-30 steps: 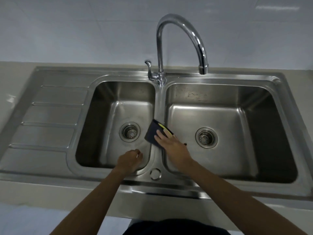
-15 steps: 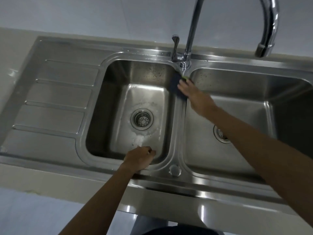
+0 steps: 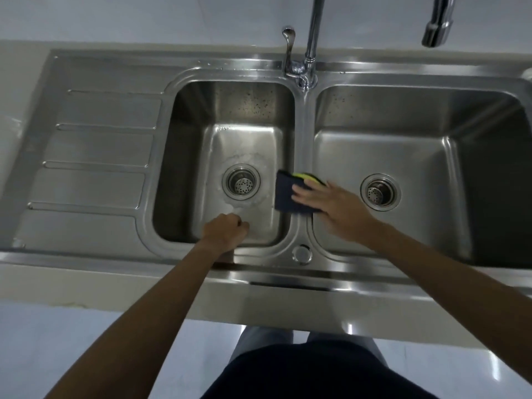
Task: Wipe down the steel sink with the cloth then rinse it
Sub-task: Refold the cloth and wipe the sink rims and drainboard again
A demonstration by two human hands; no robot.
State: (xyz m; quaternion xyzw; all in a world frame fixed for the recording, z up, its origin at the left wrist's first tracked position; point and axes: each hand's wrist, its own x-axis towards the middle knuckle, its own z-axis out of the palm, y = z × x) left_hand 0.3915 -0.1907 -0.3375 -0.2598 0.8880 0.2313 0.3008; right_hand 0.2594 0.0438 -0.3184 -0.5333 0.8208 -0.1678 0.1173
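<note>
A double-bowl steel sink (image 3: 300, 133) fills the view, with a left bowl (image 3: 247, 145) and a right bowl (image 3: 403, 156). My right hand (image 3: 331, 205) presses a dark blue cloth with a yellow-green edge (image 3: 285, 194) flat on the divider between the bowls, near its front half. My left hand (image 3: 226, 233) is closed in a fist and rests on the front rim of the left bowl, holding nothing that I can see. White residue rings the left drain (image 3: 241, 182).
A chrome tap (image 3: 312, 38) with a lever (image 3: 288, 44) stands behind the divider; its spout end (image 3: 434, 33) hangs over the right bowl. A ribbed drainboard (image 3: 98, 156) lies to the left. The right drain (image 3: 379, 192) sits beside my right hand.
My right hand has slid the cloth along the divider from near the tap base back toward the front. The left fist has stayed on the front rim.
</note>
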